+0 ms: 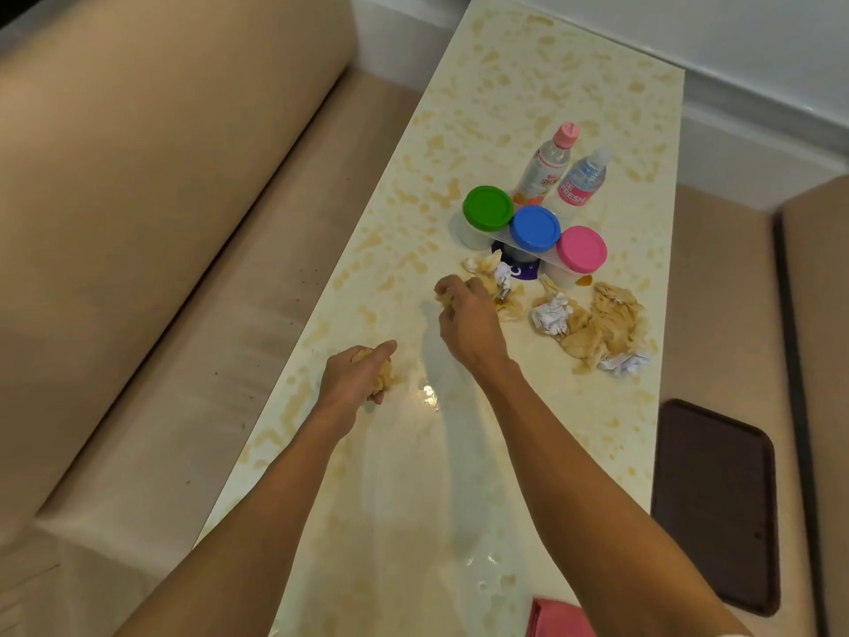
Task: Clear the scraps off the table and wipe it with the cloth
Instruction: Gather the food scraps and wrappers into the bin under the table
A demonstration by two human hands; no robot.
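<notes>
Cloth: the pink cloth (pixel 556 618) lies folded at the nearest edge of the tabletop (pixel 413 498), partly hidden under the right forearm and held by neither hand.
Tray: a dark tray (pixel 716 503) sits on the seat just beside the tabletop's right edge, with nothing on it.
Left hand: the left hand (pixel 356 377) hovers low over the left side of the tabletop, fingers curled round a handful (pixel 385 381) of yellowish peelings.
Right hand: the right hand (pixel 464 314) reaches farther in, fingers bent over a yellowish piece at the near-left edge of the litter. It appears to pinch that piece, though the knuckles hide the fingertips.
Scraps: most of the scraps (pixel 606 324) lie in a loose heap to the right of that hand, with crumpled paper balls (pixel 551 312) mixed in and a smaller cluster against the jars.
Jars: three jars (pixel 535 227) with green, blue and pink lids stand in a row just behind the scraps.
Bottles: two bottles (pixel 558 172) stand upright behind the jars.
Done: only a handful or two has been gathered, by the look of it.
Left: the main heap, the paper, and all the wiping remain. Brownish spots cover the surface to its far end.
</notes>
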